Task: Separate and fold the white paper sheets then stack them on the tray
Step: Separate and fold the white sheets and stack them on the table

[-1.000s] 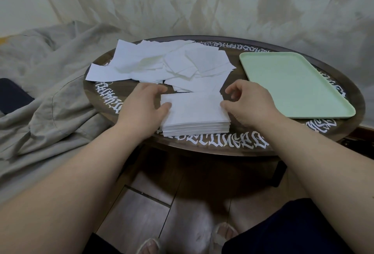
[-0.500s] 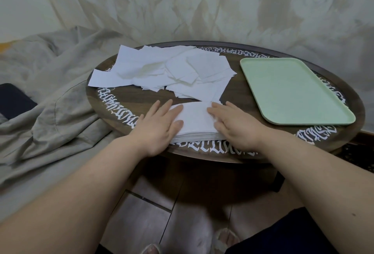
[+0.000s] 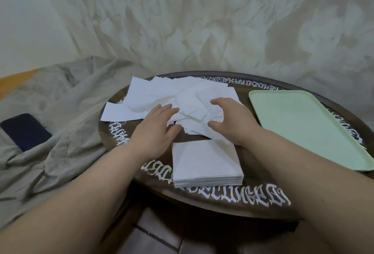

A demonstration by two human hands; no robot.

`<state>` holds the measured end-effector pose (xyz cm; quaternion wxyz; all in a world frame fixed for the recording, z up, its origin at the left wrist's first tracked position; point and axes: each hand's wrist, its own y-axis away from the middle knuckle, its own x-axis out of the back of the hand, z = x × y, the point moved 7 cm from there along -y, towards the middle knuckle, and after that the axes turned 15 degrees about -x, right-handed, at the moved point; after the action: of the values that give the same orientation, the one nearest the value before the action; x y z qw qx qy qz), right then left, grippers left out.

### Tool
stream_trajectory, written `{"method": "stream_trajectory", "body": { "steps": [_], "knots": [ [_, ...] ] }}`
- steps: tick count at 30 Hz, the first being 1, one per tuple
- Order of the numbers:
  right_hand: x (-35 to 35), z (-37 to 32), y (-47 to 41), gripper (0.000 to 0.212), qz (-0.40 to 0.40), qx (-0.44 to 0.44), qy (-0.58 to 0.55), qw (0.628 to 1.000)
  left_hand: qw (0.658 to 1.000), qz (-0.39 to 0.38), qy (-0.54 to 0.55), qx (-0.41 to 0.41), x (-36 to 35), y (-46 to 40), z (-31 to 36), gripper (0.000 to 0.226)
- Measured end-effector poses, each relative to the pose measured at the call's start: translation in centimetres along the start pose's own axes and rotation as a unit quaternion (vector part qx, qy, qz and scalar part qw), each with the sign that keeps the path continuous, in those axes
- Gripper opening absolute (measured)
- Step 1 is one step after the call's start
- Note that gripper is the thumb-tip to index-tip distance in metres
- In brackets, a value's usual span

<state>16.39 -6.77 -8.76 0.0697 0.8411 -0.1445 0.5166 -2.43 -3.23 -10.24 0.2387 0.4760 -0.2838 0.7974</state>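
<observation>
Landmark taken: the neat squared stack of folded white paper sheets, lying at the near edge of the round dark wooden bench with white lettering.

Far left of the stack, off the bench, a dark flat phone lies on rumpled grey-beige cloth.

Just left of and beyond the stack, the left hand lies palm down with fingers straight and spread, holding nothing; its fingertips reach the near edge of the loose pile of unfolded white paper sheets, which spreads behind the stack.

Just beyond the stack's right corner, the right hand hovers over the same pile, fingers loosely curved, thumb apart; no sheet is gripped.

Right of the stack, well apart, sits the pale green rectangular plastic tray, with no paper on it.
</observation>
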Motion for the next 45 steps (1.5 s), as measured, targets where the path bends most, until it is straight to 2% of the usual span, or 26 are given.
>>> {"method": "stream_trajectory", "body": {
  "steps": [6,8,10,13,18,22,25,27,29,31,32,33,34,35,36,37,38,39,42,45],
  "knots": [
    [-4.3,-1.4,-5.6,0.081,-0.062,0.054,0.125,0.989,1.0,0.002,-0.018,0.001,-0.9,-4.4,-2.8,0.048],
    [-5.8,-1.4,-7.1,0.073,-0.066,0.074,0.171,0.98,1.0,-0.007,-0.015,0.006,-1.9,-5.6,-3.7,0.049],
    [-6.4,-1.6,-8.4,0.054,-0.036,0.096,0.182,0.978,1.0,-0.02,-0.009,0.012,-2.9,-6.2,-4.7,0.053],
    [-6.0,-1.7,-9.5,0.028,0.028,0.116,0.172,0.978,0.999,-0.039,-0.008,0.02,-4.2,-6.4,-5.9,0.058],
    [-5.8,-0.7,-10.2,0.015,0.032,0.105,0.15,0.983,0.999,-0.033,-0.003,0.016,-4.7,-5.9,-6.9,0.065],
    [-3.2,0.4,-10.7,0.024,0.062,0.035,0.057,0.996,0.999,-0.052,-0.004,0.009,-4.9,-5.8,-7.0,0.062],
    [-1.3,0.9,-10.8,0.02,0.104,0.029,0.047,0.993,0.997,-0.074,-0.002,0.015,-5.1,-5.8,-7.2,0.057],
    [-0.8,1.1,-10.7,0.018,0.103,0.037,0.043,0.993,0.997,-0.076,0.004,0.02,-5.1,-5.9,-7.1,0.053],
    [-0.7,1.4,-10.5,0.018,0.111,0.05,0.032,0.992,0.998,-0.042,0.019,0.035,-4.5,-6.2,-6.7,0.04],
    [0.1,1.4,-10.2,0.019,0.158,0.057,0.009,0.986,0.993,0.036,0.068,0.085,-3.2,-6.6,-6.5,0.023],
    [0.7,1.2,-9.9,0.021,0.191,0.066,-0.007,0.979,0.98,0.082,0.127,0.126,-2.5,-6.8,-6.6,0.027],
    [1.3,0.7,-9.5,0.023,0.22,0.085,-0.023,0.971,0.951,0.115,0.226,0.18,-2.3,-6.8,-6.5,0.035],
    [1.9,-0.1,-8.8,0.026,0.243,0.116,-0.036,0.962,0.896,0.126,0.358,0.231,-2.6,-6.9,-6.2,0.047],
    [2.3,-1.1,-8.0,0.028,0.256,0.156,-0.045,0.953,0.826,0.114,0.486,0.262,-3.1,-7.1,-5.3,0.06],
    [2.4,-2.1,-7.1,0.029,0.261,0.2,-0.045,0.943,0.764,0.086,0.585,0.259,-3.3,-7.5,-3.8,0.073],
    [2.3,-3.0,-6.1,0.028,0.254,0.242,-0.04,0.936,0.719,0.061,0.652,0.231,-3.1,-8.0,-2.3,0.082],
    [2.0,-4.0,-5.0,0.03,0.237,0.278,-0.036,0.93,0.692,0.052,0.693,0.197,-2.4,-8.4,-0.9,0.085],
    [1.8,-4.7,-4.1,0.031,0.219,0.308,-0.037,0.925,0.675,0.055,0.716,0.169,-1.5,-8.6,0.1,0.082],
    [1.5,-6.0,-1.8,0.029,0.187,0.351,-0.018,0.918,0.647,0.068,0.747,0.137,0.2,-8.2,1.8,0.051],
    [1.7,-6.7,0.2,0.029,0.178,0.379,0.008,0.908,0.642,0.068,0.745,0.168,0.3,-6.4,1.6,0.05]
  ]
}}
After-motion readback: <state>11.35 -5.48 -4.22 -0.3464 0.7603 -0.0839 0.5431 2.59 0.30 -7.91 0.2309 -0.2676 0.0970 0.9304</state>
